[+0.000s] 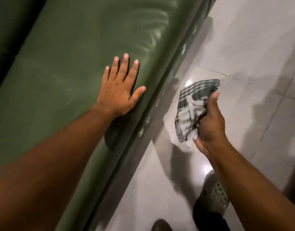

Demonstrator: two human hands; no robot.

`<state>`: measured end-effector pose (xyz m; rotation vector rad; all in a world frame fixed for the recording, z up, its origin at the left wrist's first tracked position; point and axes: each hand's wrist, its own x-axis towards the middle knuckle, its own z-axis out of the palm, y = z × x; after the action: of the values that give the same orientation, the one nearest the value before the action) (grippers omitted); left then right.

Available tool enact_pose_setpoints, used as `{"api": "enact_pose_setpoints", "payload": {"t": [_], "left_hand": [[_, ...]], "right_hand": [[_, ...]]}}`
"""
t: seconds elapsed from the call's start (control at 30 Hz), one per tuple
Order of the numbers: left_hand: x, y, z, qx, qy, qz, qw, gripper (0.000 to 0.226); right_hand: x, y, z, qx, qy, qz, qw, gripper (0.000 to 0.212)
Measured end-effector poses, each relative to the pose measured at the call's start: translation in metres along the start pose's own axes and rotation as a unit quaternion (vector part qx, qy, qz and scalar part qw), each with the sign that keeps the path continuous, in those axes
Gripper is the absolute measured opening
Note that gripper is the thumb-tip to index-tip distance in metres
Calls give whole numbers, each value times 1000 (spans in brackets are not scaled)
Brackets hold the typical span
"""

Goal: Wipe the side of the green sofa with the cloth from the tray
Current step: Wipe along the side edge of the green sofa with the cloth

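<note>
The green sofa (63, 72) fills the left half of the view, its smooth top streaked with pale wipe marks at the far end. My left hand (120, 90) lies flat on that top surface, fingers spread, holding nothing. The sofa's side face (161, 100) drops steeply to the floor and shows small whitish spots. My right hand (210, 124) hangs over the floor to the right of the sofa, apart from it, shut on a crumpled striped dark-and-white cloth (191, 110). No tray is in view.
Glossy light floor tiles (243, 47) spread across the right half, with bright light reflections. My feet in perforated clogs (213, 197) stand at the bottom, close to the sofa's base.
</note>
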<state>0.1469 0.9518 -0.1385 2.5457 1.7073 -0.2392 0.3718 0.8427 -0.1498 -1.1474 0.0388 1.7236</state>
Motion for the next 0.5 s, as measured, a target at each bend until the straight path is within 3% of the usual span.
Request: {"api": "enact_pose_setpoints", "payload": {"t": [0.1, 0.23, 0.37, 0.43, 0.5], "left_hand": [[77, 13, -17, 4, -23, 4, 1000, 90], [197, 35, -38, 8, -25, 16, 1000, 100], [321, 68, -60, 17, -11, 41, 999, 108], [369, 78, -63, 18, 18, 35, 999, 104], [393, 80, -57, 16, 67, 27, 997, 99]], "right_hand": [[33, -13, -5, -1, -18, 7, 1000, 78], [96, -27, -13, -54, 50, -89, 993, 85], [166, -62, -8, -100, 68, -79, 990, 92], [210, -80, -3, -113, 73, -93, 987, 96], [248, -97, 7, -113, 71, -113, 985, 81]]}}
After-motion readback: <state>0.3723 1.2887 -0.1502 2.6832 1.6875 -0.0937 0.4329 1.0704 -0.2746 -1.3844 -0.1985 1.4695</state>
